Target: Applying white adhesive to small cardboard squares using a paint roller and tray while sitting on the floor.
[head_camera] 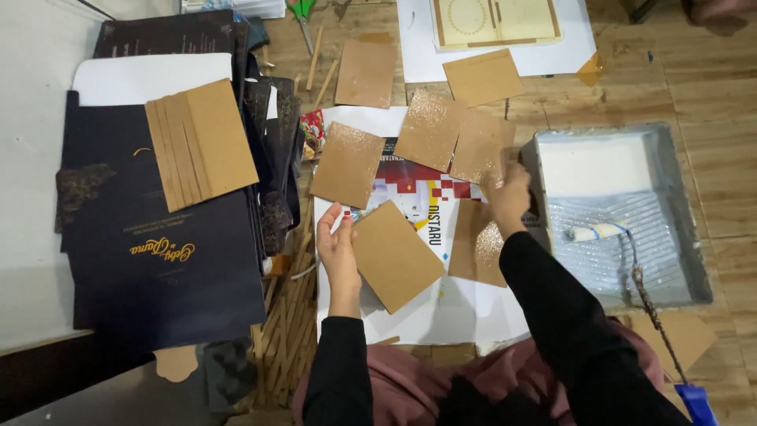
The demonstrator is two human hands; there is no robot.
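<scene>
Cardboard piece (397, 255) in left hand (337, 246); roller (597, 231) in tray (694, 237).

The right hand (509, 197) is blurred; its grip is unclear.

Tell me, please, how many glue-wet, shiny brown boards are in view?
4: one left board, two overlapping ahead, one under the right hand. More may be hidden.

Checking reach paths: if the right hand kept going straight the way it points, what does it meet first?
The right hand points up-frame, away from the body. First in that line is the glossy brown card its fingers already seem to touch; beyond lies the plain brown card. Depth is unclear from one view.
</scene>
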